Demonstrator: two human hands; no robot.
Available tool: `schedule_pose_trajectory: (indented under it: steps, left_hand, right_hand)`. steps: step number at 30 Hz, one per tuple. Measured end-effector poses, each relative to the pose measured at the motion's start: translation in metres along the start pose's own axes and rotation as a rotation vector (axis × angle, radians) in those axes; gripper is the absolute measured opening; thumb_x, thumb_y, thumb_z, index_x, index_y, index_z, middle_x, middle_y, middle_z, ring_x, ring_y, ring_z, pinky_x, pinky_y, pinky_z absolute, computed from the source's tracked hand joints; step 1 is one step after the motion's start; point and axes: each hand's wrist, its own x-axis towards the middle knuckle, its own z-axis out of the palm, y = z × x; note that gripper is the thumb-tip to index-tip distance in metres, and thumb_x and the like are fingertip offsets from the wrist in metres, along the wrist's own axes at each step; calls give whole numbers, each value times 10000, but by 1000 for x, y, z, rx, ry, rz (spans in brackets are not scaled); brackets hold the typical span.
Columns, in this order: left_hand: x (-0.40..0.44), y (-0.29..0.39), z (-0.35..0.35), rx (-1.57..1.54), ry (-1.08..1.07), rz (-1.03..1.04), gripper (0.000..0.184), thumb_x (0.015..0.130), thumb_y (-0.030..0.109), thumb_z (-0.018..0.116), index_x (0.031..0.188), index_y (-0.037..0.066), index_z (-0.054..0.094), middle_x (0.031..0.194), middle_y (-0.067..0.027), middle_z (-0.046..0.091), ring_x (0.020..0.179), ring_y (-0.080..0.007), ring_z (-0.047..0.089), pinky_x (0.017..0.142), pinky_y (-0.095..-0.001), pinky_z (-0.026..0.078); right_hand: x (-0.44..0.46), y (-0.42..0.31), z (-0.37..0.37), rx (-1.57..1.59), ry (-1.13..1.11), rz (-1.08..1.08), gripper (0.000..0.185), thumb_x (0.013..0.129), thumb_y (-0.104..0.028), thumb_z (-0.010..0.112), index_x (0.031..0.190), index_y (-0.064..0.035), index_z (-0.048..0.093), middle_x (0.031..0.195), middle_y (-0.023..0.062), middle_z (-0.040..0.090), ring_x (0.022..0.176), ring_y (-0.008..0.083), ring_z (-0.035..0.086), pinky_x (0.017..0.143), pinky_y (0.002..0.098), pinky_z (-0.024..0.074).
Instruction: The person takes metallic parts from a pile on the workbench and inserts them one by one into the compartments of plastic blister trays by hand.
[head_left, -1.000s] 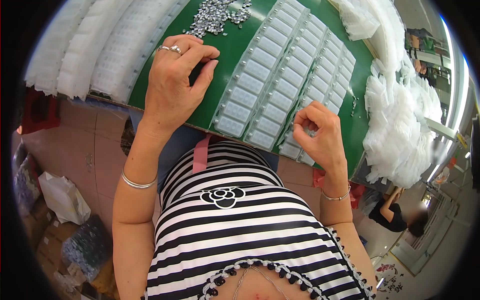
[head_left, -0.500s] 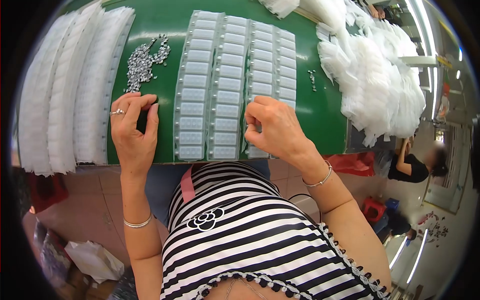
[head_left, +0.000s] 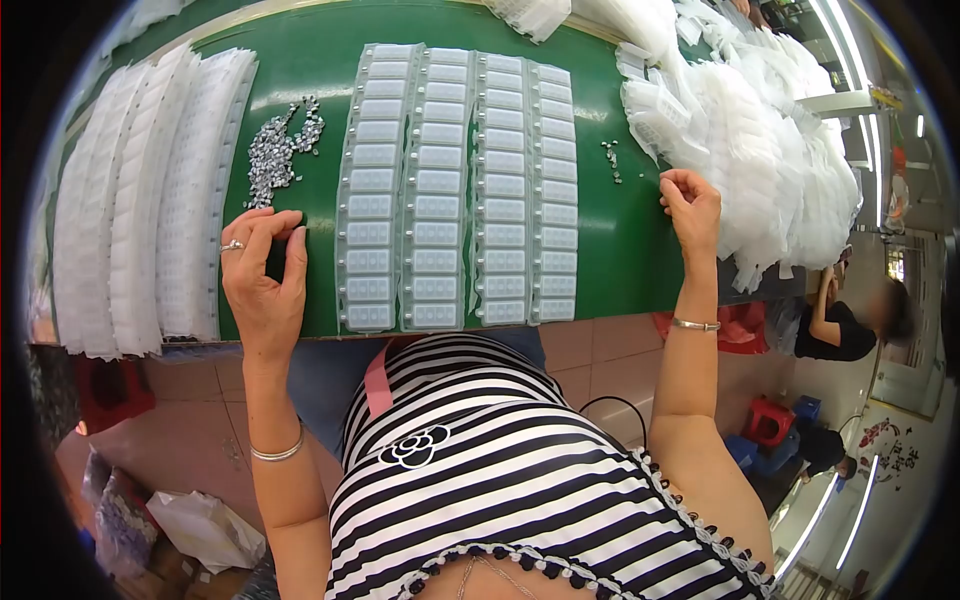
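Observation:
My left hand [head_left: 264,285], with a ring on it, rests at the table's front edge below a pile of small silvery pieces [head_left: 270,160]. Its fingers are curved, thumb and index tips slightly apart, with nothing visible between them. My right hand [head_left: 690,215] is right of the strips, fingertips pressed together; whatever they may hold is too small to make out. Close to it lies a little cluster of silvery pieces [head_left: 612,160]. Between my hands, several translucent plastic strips [head_left: 435,185] of rectangular compartments lie side by side, small silvery pieces along their left edges.
Stacked white strips [head_left: 130,200] fill the left of the green table [head_left: 320,185]. A large heap of white translucent strips [head_left: 750,150] covers the right side. A seated person [head_left: 850,315] is beyond the right end. A red stool [head_left: 770,418] stands on the floor.
My right hand has moved from the rightmost strips to the right, beside the small cluster of pieces, uncovering the strips. My left hand keeps its pose. The camera view has shifted slightly.

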Motion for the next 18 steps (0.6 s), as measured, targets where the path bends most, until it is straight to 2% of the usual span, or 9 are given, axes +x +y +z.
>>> schedule_pose_trajectory:
  steps: [2, 6, 7, 11, 16, 18]
  left_hand:
    - [0, 0, 0, 7, -7, 3, 166, 924, -20, 734, 1078, 38, 754, 1096, -76, 717, 1134, -255, 638, 993, -377, 516]
    - [0, 1, 1, 10, -4, -6, 162, 925, -21, 735, 1074, 38, 754, 1085, -72, 716, 1131, -252, 638, 989, -373, 516]
    - [1, 1, 1, 13, -7, 1, 162, 925, -21, 735, 1074, 38, 754, 1085, -72, 716, 1131, -252, 638, 989, -373, 516]
    - [1, 0, 1, 28, -8, -5, 162, 924, -21, 736, 1073, 40, 754, 1074, -68, 718, 1126, -251, 638, 983, -373, 518]
    - [2, 2, 1, 36, -12, -13, 154, 920, -19, 739, 1061, 40, 755, 1068, -72, 722, 1108, -254, 644, 978, -369, 519]
    - [2, 2, 2, 36, -9, -7, 153, 917, -19, 740, 1058, 40, 756, 1069, -74, 723, 1105, -255, 646, 977, -370, 520]
  right_hand:
    - [5, 6, -1, 51, 16, 74, 55, 927, -18, 724, 958, -1, 767, 855, -4, 711, 744, 76, 583, 680, 215, 479]
    - [9, 3, 12, 73, -52, -146, 82, 900, -19, 706, 944, 23, 761, 796, 20, 697, 684, 118, 567, 655, 250, 476]
    - [11, 3, 11, 79, -47, -143, 82, 900, -19, 706, 944, 23, 761, 796, 20, 697, 684, 118, 567, 655, 250, 476]
    - [19, -4, 9, -163, -144, -227, 48, 887, -2, 698, 900, 21, 738, 775, 27, 672, 670, 129, 560, 656, 267, 475]
    - [18, -11, 10, -393, -115, -391, 31, 846, 0, 704, 822, 16, 691, 722, 29, 621, 629, 142, 522, 632, 287, 467]
    - [20, -12, 9, -402, -127, -377, 36, 837, -3, 706, 813, 12, 683, 714, 31, 614, 622, 144, 513, 627, 288, 465]
